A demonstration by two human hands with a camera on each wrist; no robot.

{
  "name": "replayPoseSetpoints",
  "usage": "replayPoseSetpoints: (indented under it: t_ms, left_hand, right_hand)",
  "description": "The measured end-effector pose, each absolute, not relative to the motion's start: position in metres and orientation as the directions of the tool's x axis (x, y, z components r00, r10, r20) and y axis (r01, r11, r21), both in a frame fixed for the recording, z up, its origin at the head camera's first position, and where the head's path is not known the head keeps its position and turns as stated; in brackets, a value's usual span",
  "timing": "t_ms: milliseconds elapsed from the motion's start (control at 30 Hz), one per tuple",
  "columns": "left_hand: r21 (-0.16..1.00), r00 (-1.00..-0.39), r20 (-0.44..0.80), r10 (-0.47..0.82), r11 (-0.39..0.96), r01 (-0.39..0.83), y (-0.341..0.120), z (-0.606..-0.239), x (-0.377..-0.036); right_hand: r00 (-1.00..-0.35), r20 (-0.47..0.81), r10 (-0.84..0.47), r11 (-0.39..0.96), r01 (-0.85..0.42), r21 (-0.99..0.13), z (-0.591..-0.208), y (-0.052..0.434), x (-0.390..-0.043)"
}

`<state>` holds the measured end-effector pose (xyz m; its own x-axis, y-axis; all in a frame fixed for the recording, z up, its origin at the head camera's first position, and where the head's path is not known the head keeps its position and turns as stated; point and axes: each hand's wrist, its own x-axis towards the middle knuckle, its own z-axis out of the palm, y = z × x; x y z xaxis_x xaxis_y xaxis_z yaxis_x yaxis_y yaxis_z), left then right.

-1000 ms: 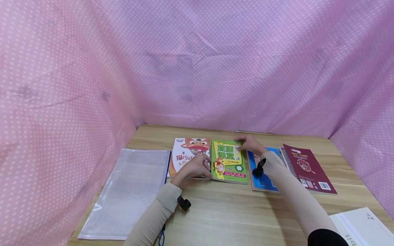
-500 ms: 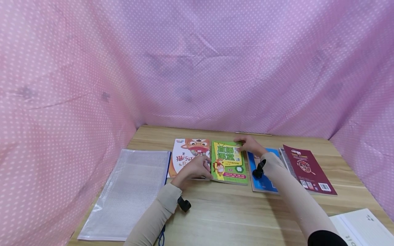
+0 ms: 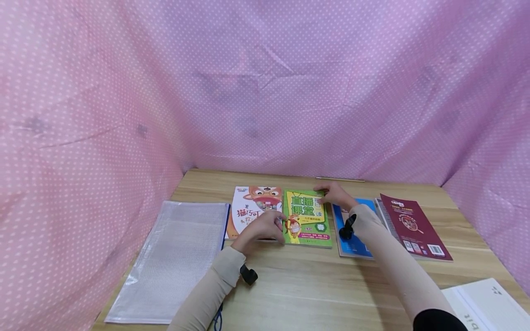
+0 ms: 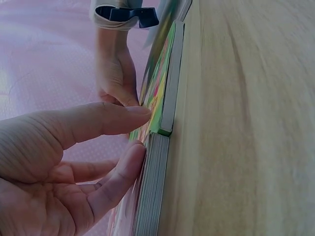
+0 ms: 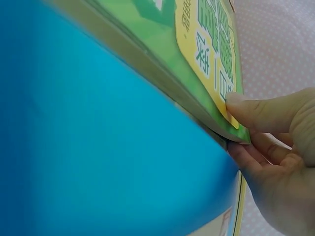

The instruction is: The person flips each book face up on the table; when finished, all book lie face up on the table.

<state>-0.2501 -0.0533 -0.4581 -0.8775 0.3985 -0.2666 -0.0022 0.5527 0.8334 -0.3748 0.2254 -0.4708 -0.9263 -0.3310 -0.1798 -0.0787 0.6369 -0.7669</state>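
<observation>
Green-covered paperback book with yellow title panel (image 3: 307, 217) lying flat near far edge of light wooden desk (image 3: 314, 289), between white cartoon-covered book (image 3: 252, 209) on its left and blue-covered book (image 3: 352, 230) on its right. Left hand (image 3: 265, 226) at book's near-left corner: thumb on cover, fingers curled against page edges of stack, pinching there. Right hand (image 3: 336, 195) at far-right corner: thumb pressed on yellow panel, fingers tucked under corner, gripping it. Corner appeared slightly lifted over blue cover in right wrist view; whole book not clear of desk.

Risks judged from this state:
- Grip at two diagonal corners only; soft paperback likely to sag or bow if lifted, cover could crease.
- Left fingers bearing on edges of white book as well; could drag or lift neighbour along.
- Thumb on glossy cover; slip possible.
- Far-right corner overlapping blue book; could catch and shift it toward maroon-covered book (image 3: 411, 227).

Also noted: clear mesh zip pouch (image 3: 174, 257) at left edge, white booklet (image 3: 488, 305) at near-right corner.
</observation>
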Motion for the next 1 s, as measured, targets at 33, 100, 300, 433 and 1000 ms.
replayPoseSetpoints:
  t_ms: [33, 100, 300, 433, 1000]
  left_hand:
    - [0.830, -0.877, -0.266, 0.401, 0.558, 0.003, -0.053, -0.458, -0.250]
    - [0.824, -0.876, -0.264, 0.404, 0.566, 0.012, -0.052, -0.457, -0.250]
    - [0.817, -0.877, -0.258, 0.406, 0.575, 0.026, -0.051, -0.457, -0.249]
    - [0.817, -0.879, -0.253, 0.403, 0.575, 0.029, -0.051, -0.459, -0.249]
    - [0.820, -0.865, -0.285, 0.414, 0.573, 0.004, -0.045, -0.445, -0.252]
  right_hand:
    - [-0.927, -0.178, -0.331, 0.638, -0.080, -0.766, -0.470, 0.225, -0.375]
    - [-0.926, -0.176, -0.333, 0.639, -0.084, -0.765, -0.469, 0.225, -0.375]
    - [-0.920, -0.169, -0.352, 0.652, -0.112, -0.750, -0.468, 0.226, -0.376]
    - [-0.918, -0.159, -0.363, 0.664, -0.135, -0.735, -0.469, 0.227, -0.378]
    - [-0.887, -0.130, -0.443, 0.672, -0.232, -0.703, -0.440, 0.247, -0.371]
